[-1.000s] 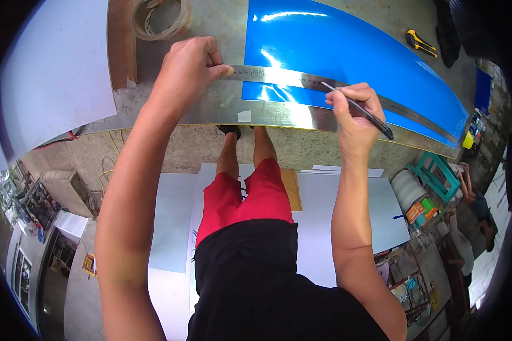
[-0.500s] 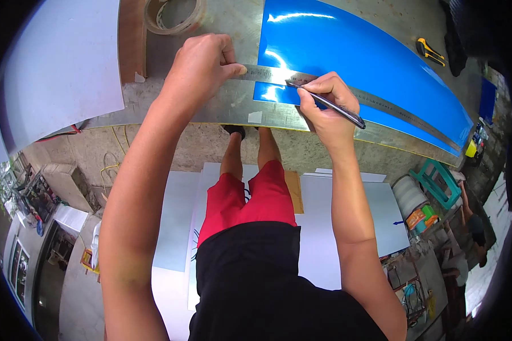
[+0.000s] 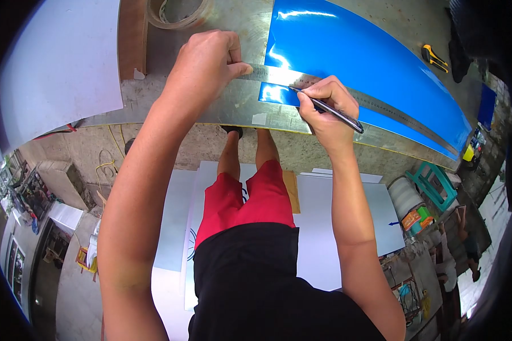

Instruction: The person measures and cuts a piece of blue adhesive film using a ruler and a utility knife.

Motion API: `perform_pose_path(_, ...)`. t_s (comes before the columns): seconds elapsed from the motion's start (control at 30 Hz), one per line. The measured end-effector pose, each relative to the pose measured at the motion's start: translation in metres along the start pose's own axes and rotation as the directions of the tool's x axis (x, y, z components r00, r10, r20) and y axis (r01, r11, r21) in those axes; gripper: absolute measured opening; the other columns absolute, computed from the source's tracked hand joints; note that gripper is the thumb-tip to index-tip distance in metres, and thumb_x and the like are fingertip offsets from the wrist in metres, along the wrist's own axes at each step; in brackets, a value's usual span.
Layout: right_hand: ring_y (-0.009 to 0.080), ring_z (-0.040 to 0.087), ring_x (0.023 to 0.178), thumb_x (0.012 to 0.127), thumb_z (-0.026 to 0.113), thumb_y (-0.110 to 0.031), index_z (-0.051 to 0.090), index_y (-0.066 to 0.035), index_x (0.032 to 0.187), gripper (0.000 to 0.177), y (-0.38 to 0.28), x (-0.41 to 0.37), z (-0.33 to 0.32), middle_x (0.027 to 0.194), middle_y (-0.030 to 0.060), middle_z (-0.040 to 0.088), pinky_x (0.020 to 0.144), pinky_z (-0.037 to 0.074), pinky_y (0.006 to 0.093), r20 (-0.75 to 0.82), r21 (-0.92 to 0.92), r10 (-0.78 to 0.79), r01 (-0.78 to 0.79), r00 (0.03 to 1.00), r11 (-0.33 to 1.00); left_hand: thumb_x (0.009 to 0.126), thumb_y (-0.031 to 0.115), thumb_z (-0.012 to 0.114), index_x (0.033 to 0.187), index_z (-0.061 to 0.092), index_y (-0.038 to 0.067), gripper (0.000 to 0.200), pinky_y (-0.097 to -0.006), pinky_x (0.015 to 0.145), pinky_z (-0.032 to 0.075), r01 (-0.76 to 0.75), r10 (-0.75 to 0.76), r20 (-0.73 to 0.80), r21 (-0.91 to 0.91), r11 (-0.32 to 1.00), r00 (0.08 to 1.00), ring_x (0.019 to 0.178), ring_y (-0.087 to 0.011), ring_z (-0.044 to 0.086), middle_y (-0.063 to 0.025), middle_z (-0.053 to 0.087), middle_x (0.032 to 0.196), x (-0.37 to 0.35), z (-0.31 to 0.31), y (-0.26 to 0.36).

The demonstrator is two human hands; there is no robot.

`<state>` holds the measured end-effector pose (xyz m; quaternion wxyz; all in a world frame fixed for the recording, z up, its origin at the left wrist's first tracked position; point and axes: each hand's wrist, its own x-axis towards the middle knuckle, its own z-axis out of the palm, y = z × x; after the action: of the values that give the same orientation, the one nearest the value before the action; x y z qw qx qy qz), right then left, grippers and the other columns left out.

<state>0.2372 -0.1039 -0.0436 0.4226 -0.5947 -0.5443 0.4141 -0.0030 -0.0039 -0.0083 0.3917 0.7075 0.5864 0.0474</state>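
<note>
A glossy blue sheet (image 3: pixel 347 48) lies on the metal-topped table (image 3: pixel 210 108). Across it, near its front edge, runs a long steel ruler (image 3: pixel 384 106). My left hand (image 3: pixel 209 61) pinches the ruler's left end between thumb and fingers, just past the sheet's left edge. In my right hand (image 3: pixel 331 105) is a dark pen (image 3: pixel 338 115), its tip at the ruler's front edge over the blue sheet. The right fingers are closed around the pen and rest near the ruler.
A roll of tape (image 3: pixel 176 12) lies behind my left hand. A white panel (image 3: pixel 57 62) covers the table's left side. A yellow and black utility knife (image 3: pixel 434 58) sits at the back right. Below are white boards (image 3: pixel 318 244) and a green stool (image 3: pixel 435 184).
The view has shifted slightly. My left hand and the ruler's left end appear a little further right relative to my body; both grips are the same.
</note>
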Motion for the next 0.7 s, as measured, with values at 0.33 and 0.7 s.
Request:
perform_pose_path(0.33,0.0122,0.067,0.075,0.079,0.084,0.006,0.071,-0.001,0.086,0.016,0.0012,0.0005,0.0011,0.084,0.0073,0.07,0.066,0.054,0.0263,-0.02,-0.013,-0.027,0.027,0.999,1.0,0.081,0.009,0.088,0.085,0.068,-0.004,0.024,-0.0378,0.067,0.052,-0.005,0.005,0.002,0.003,1.0,1.0,0.071,-0.0244,0.063,-0.0151,0.068,0.079,0.0002,-0.0004,-0.0008)
perform_pose_path(0.7,0.0133,0.068,0.081,0.08,0.083,0.01,0.07,0.0,0.088,0.018,-0.0029,0.0008,-0.0001,0.088,0.0082,0.069,0.07,0.055,0.026,0.013,-0.029,-0.024,0.025,1.0,0.999,0.08,0.014,0.089,0.085,0.073,-0.001,0.023,-0.0434,0.072,0.057,0.027,-0.028,0.024,0.017,0.999,0.999,0.077,-0.035,0.074,-0.0198,0.074,0.082,0.0007,-0.004,0.0039)
